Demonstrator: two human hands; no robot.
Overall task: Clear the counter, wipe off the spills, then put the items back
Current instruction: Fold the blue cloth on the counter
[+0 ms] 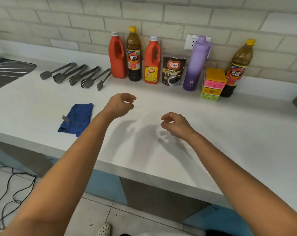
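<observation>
- Both forearms reach in over the white bench (pixel 212 126); the left hand (pixel 118 106) and right hand (pixel 176 126) hover with fingers loosely curled, holding nothing.
- Beyond the fingers, against the wall, stand bottles (pixel 118 58) and a coffee pouch (pixel 173 71), with tongs (pixel 76 74) beyond-left.
- Left of the left fingers lies the blue cloth (pixel 78 119).
- Judging by the standing items, clearing comes first: next, grip a bottle.

Both forearms are bare to the elbow, with no sleeves, watch or rings showing. A white perforated clog (pixel 104 229) covers one foot at the lower edge.
</observation>
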